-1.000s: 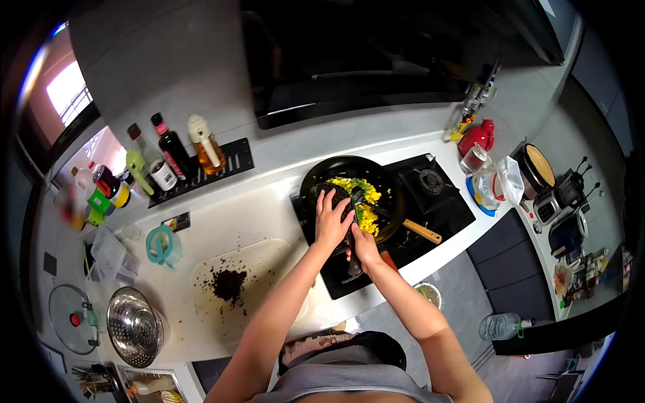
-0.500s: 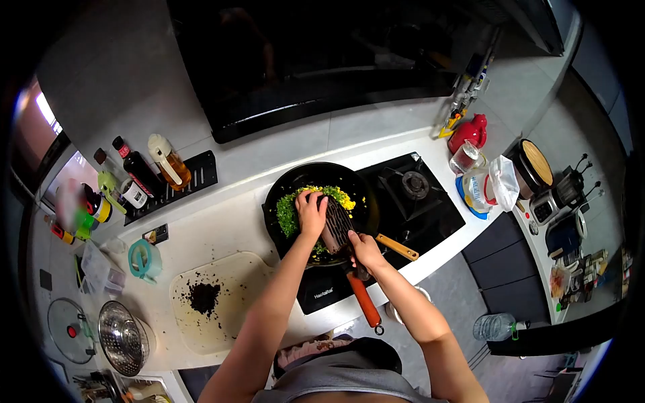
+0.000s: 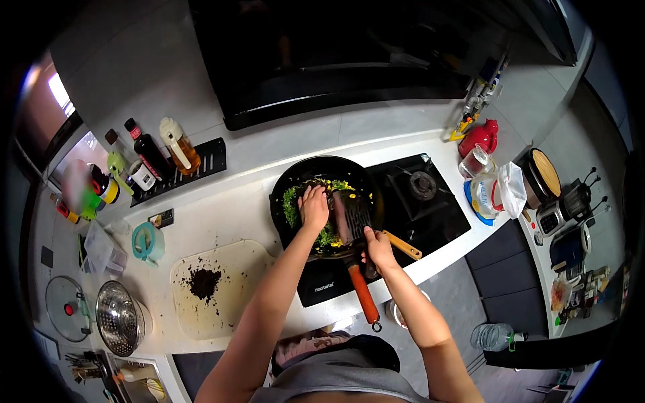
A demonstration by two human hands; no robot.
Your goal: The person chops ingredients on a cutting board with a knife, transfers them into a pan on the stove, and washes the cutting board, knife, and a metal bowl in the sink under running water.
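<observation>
A black wok (image 3: 373,195) on the stove holds chopped greens (image 3: 291,207) and yellow egg bits (image 3: 339,185). Over its left part, my left hand (image 3: 314,208) is spread, palm down at the dark food; nothing shows gripped in it. My right hand (image 3: 378,248) is wrapped round the handle of a wide knife (image 3: 351,218), whose dark blade lies over the middle of the wok. A red wok handle (image 3: 363,295) sticks out toward me. Beside my right hand is a wooden handle (image 3: 402,244).
A cutting board (image 3: 235,285) with a dark chopped pile (image 3: 203,283) lies at left. Nearby are a steel colander (image 3: 122,318), a teal-lidded jug (image 3: 146,243) and bottles on a black rack (image 3: 215,158). A second burner (image 3: 423,185) and a red kettle (image 3: 479,138) are at right.
Dark food has gone from the blade into the wok. The knife has turned from under my left hand, which has flattened and opened. The camera view has shifted.
</observation>
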